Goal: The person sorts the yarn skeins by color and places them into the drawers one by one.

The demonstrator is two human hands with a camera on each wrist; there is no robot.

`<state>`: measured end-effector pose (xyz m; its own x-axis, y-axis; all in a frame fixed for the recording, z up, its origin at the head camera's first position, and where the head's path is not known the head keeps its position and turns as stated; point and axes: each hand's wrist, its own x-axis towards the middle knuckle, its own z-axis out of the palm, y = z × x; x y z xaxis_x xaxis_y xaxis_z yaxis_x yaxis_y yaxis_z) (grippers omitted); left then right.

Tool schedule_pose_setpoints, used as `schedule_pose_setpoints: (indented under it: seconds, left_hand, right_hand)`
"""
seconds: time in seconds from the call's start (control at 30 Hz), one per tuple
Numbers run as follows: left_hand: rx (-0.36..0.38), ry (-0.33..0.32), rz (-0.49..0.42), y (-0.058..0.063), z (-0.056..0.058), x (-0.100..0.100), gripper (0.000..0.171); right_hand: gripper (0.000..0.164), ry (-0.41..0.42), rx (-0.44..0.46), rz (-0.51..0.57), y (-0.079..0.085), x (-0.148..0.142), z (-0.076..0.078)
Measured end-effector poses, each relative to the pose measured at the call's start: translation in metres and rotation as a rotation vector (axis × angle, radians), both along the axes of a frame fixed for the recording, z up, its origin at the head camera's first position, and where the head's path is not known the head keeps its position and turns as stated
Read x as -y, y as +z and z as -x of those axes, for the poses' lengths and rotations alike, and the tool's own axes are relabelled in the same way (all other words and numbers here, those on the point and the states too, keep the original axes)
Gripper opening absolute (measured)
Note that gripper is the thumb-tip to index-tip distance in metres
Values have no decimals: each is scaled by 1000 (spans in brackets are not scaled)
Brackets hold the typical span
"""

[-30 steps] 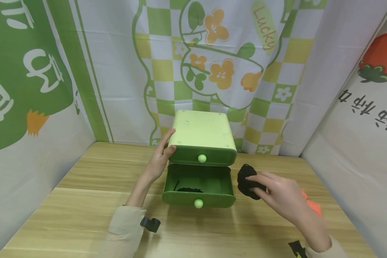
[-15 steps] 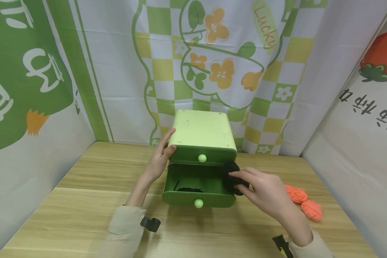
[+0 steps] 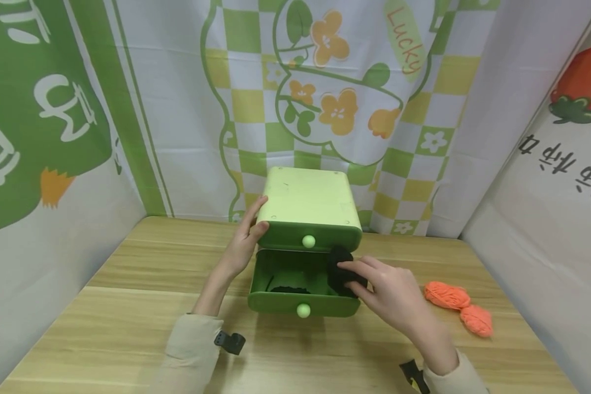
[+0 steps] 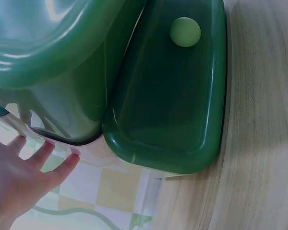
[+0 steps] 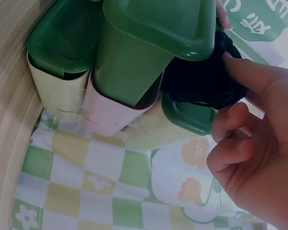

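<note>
Pinched between the right hand's (image 3: 393, 293) thumb and fingers, the black bundle (image 3: 339, 271) has moved from beside the open drawer (image 3: 276, 303) to over its right end; whether it touches the drawer is unclear. The left hand (image 3: 238, 249) stays with extended fingers against the cabinet's (image 3: 310, 197) side, while both orange bundles (image 3: 447, 295), earlier partly hidden, now show fully.

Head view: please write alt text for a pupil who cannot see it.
A right hand holds a black bundle at the right end of an open green drawer; the left hand touches the cabinet. Orange yarn lies on the table at right.
</note>
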<state>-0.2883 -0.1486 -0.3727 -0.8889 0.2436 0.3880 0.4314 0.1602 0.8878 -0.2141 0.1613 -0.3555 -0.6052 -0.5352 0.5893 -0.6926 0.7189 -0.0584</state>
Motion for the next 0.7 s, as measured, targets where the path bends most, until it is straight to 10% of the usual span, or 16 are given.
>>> schedule_pose_setpoints:
  seconds: [0.7]
  left_hand:
    - [-3,-8,-13,0,0,-1,70]
  right_hand:
    - [36,-63,100,-16,-5,5,3]
